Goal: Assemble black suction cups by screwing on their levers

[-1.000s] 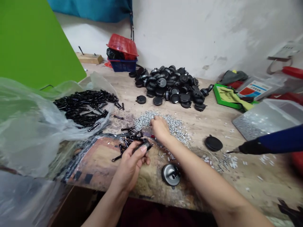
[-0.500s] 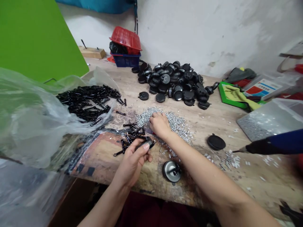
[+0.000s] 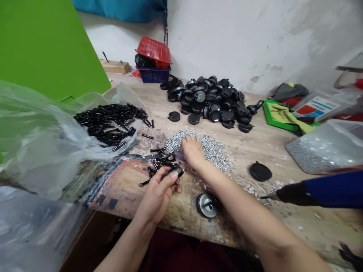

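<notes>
My left hand (image 3: 159,192) is closed round a small black plastic clip (image 3: 175,172), held just above the bench's near edge. My right hand (image 3: 193,151) reaches forward and rests knuckles-up on a heap of small silver screws (image 3: 211,149), its fingertips curled down into them and hidden. Loose black clips (image 3: 160,158) lie scattered between the two hands. A round black disc with a shiny face (image 3: 208,205) lies on the wood under my right forearm.
A clear plastic bag (image 3: 36,143) spills black clips (image 3: 110,121) at the left. Black round parts (image 3: 211,102) are heaped at the back. A blue-handled power screwdriver (image 3: 317,190) juts in from the right, near a lone black disc (image 3: 260,172) and a clear tub (image 3: 326,147).
Both hands have stayed almost where they were. The blue screwdriver at the right has dropped lower and closer, and the view has shifted a little.
</notes>
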Motion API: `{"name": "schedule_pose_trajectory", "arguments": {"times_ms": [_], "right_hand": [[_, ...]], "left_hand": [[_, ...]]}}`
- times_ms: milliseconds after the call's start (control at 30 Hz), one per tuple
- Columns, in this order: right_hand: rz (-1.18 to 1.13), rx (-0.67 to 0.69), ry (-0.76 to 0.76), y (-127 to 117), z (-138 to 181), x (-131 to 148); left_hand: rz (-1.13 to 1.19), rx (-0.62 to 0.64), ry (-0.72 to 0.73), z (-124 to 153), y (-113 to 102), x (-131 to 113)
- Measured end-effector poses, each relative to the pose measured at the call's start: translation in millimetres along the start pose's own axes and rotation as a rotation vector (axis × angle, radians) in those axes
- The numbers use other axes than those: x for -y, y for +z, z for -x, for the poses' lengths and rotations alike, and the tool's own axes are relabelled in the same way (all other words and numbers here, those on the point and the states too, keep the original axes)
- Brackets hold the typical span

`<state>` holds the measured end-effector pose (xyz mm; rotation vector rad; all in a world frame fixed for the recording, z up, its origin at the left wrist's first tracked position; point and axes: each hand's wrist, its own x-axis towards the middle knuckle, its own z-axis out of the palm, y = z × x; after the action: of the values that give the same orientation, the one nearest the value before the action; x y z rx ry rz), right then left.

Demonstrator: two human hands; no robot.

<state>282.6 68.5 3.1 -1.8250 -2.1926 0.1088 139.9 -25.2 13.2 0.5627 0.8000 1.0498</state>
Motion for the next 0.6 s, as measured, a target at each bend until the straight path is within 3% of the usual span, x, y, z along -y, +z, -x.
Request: {"name": "schedule_pose_trajectory", "arguments": {"times_ms": [133,233,333,467,600], "right_hand": [[-0.180,-0.042,-0.030,-28.7,35.4,10.4],[-0.536,-0.190,-0.078,-47.6,66.0,19.2],[-0.763,-0.252,-0.073,-55.1,84.8,23.1],[-0.840,-0.301,-0.052,-54.4,93.3,20.7],[-0.771,-0.349,-0.095,-56.8,103.2,19.2]], "left_hand": [[-0.003,-0.026,0.012,-0.3,-1.3,0.3],[-0.039,-0.010,0.040,-0.6,-0.2,3.1],[-0.135,0.027,0.096,0.8,3.3,6.4],[-0.280,0.052,0.166,6.7,11.0,10.1],[-0.449,0.016,0.257,14.0,19.4,12.9]]}}
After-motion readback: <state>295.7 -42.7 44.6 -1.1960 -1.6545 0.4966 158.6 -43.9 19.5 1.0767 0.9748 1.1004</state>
